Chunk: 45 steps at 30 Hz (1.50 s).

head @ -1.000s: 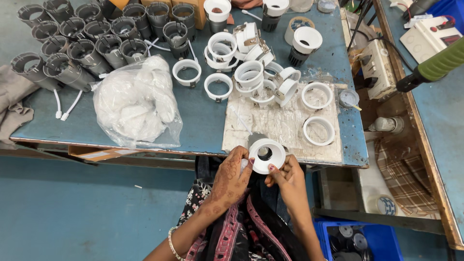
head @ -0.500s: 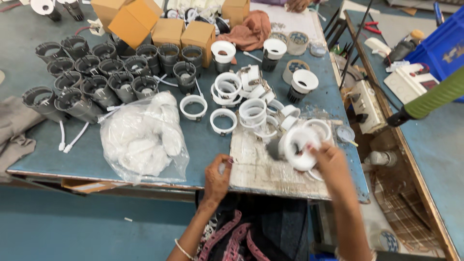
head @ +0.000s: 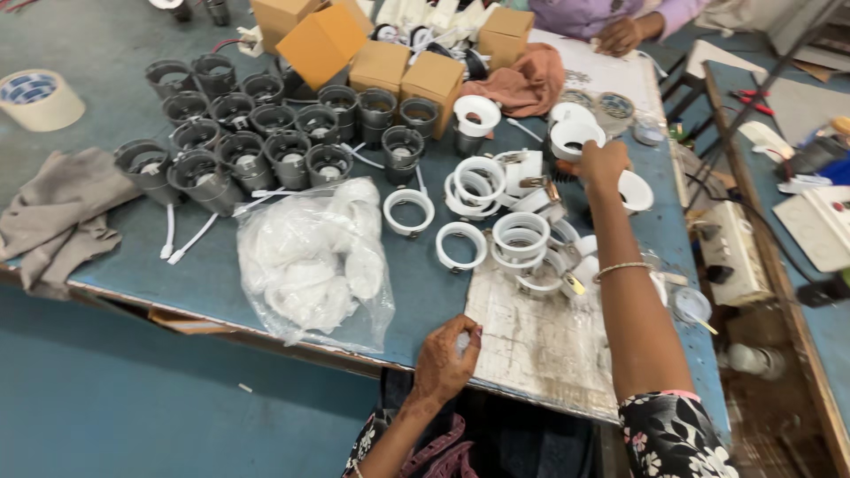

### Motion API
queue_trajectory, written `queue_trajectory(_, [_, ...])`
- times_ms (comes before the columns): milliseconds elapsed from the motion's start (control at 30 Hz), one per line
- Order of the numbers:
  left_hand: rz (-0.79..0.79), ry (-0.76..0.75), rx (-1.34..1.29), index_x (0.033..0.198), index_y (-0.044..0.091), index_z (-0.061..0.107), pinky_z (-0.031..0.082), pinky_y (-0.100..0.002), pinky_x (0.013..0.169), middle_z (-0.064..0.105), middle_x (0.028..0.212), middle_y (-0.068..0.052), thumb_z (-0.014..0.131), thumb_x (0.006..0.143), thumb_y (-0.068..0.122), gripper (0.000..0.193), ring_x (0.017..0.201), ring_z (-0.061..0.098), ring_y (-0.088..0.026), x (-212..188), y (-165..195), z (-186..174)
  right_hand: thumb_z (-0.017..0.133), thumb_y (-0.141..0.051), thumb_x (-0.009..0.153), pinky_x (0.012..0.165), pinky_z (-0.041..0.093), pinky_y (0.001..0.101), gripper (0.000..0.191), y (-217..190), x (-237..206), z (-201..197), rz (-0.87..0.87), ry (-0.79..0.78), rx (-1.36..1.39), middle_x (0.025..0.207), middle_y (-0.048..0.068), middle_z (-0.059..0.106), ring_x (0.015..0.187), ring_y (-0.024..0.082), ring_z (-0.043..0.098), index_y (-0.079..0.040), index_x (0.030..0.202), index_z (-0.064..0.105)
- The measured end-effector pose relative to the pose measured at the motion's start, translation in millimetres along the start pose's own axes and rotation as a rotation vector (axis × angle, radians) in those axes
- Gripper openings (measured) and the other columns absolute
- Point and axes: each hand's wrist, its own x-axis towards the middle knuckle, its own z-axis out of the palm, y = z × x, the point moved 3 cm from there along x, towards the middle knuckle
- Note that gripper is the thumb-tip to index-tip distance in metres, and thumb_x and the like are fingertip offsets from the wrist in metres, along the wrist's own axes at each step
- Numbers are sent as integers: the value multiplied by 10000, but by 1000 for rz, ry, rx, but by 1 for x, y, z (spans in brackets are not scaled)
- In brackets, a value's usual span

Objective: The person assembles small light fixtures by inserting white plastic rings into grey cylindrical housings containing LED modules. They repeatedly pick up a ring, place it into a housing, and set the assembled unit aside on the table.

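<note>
At two o'clock on the blue table [head: 425,292]: right hand [head: 604,165] grasping white cone fitting [head: 636,191]. At six o'clock: left hand [head: 447,358] loosely curled, resting on table edge. At nine o'clock: clear bag [head: 310,261] holding white parts.

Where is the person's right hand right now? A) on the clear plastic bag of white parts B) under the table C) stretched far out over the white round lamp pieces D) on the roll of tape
C: the right hand is stretched out across the blue table, at the white round lamp housings, while the left hand rests at the near table edge.
</note>
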Motion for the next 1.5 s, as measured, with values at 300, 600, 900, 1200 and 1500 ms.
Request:
queue_trajectory(300, [56, 23, -45, 962, 46, 648, 553, -430, 759, 723, 902, -158, 634, 1004, 242, 201, 871, 712, -358, 0, -14, -9, 720, -205, 820, 701, 598, 459, 381, 41, 27, 2, -209, -383, -791, 957, 230, 702, 787, 360, 747, 77, 1069, 662])
queue_trajectory(600, [125, 85, -286, 944, 34, 645, 544, -355, 731, 689, 847, -118, 657, 1018, 210, 192, 777, 681, -248, -35, -23, -32, 610, -75, 1031, 922, 519, 406, 195, -22, -172, 30, -639, -512, -641, 1099, 174, 705, 1027, 267, 682, 8, 1195, 676])
queue_trajectory(900, [93, 1, -183, 1000, -35, 637, 524, -393, 725, 669, 870, -171, 634, 915, 143, 198, 810, 654, -272, -114, -31, -26, 636, 12, 712, 906, 533, 440, 358, 27, -434, 132, -908, -921, -880, 1284, 338, 591, 1226, 423, 534, 119, 1053, 659])
queue_trajectory(1200, [-219, -96, -101, 963, -4, 749, 543, -366, 629, 762, 804, -141, 689, 865, 175, 213, 670, 683, -226, -128, -5, -70, 708, -81, 696, 803, 511, 383, 125, 51, -416, 155, -1123, -638, -1069, 941, 139, 656, 1031, 289, 598, -37, 797, 767])
queue_trajectory(1500, [-464, 202, -346, 1458, 174, 417, 543, -263, 652, 803, 993, -83, 567, 952, 321, 548, 591, 725, -140, -89, -12, -137, 631, -224, 974, 802, 563, 264, 275, 3, -378, 47, 81, -958, -34, 1020, 70, 790, 885, 145, 710, -28, 1145, 718])
